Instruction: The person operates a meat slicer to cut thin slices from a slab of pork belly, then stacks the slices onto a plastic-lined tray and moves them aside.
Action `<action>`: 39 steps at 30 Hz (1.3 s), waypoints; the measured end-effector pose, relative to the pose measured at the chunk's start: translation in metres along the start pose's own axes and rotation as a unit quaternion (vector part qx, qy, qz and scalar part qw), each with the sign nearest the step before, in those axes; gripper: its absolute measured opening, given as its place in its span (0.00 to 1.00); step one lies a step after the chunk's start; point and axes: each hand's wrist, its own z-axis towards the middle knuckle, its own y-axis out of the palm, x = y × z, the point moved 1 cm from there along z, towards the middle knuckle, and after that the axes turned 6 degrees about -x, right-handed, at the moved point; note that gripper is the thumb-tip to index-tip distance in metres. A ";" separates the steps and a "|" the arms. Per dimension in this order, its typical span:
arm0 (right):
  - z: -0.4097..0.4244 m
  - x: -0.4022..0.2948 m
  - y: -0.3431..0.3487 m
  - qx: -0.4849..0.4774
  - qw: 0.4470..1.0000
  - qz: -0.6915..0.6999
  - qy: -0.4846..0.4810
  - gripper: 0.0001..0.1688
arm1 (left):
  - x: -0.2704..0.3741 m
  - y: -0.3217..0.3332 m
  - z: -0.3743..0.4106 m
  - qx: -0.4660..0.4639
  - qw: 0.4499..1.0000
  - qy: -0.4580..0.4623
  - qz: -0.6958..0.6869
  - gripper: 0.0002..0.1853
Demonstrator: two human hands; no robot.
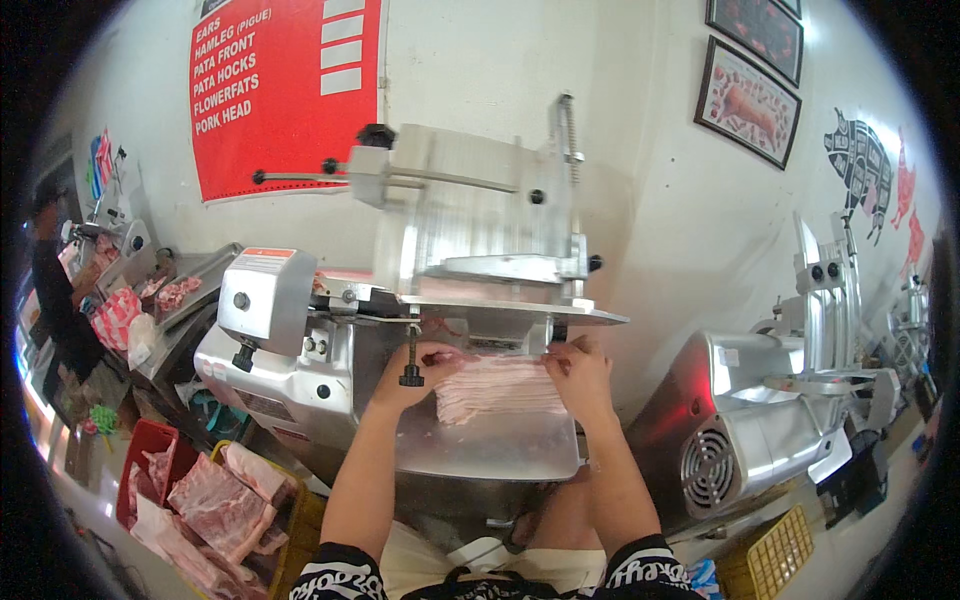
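Observation:
A stack of thin, overlapping pork slices (499,390) lies on the metal receiving plate (495,454) of a meat slicer. At the stack's far left corner is my left hand (416,373), its thumb and fingers pinching the edge of a slice. My right hand (581,375) pinches the far right corner in the same way. Both hands are just below the slicer's horizontal table edge (517,307). Above them, the slicer's carriage (480,210) looks blurred. A strip of pale meat (487,289) shows beneath the carriage's pusher arm (502,268).
On the lower left, a yellow crate (296,540) and a red bin (150,435) hold raw pork slabs. A second slicer (757,420) stands at right. Another person (56,300) is at the far left beside a metal tray (202,300) with meat. A yellow basket (780,551) sits lower right.

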 end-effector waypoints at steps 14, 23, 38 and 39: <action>-0.013 -0.036 0.020 -0.062 0.964 -0.136 -0.219 0.31 | -0.073 -0.002 0.063 0.042 0.642 -0.094 -0.759 0.08; -0.023 -0.026 -0.004 -0.068 0.975 -0.086 -0.193 0.33 | -0.041 0.013 0.013 0.203 0.659 -0.137 -0.711 0.09; -0.015 0.026 -0.023 0.056 0.997 0.019 0.050 0.14 | -0.006 0.008 0.006 0.037 0.999 -0.039 -0.010 0.11; -0.012 0.025 -0.023 0.070 0.998 0.008 -0.002 0.15 | -0.012 0.008 0.008 0.052 0.995 -0.069 -0.042 0.10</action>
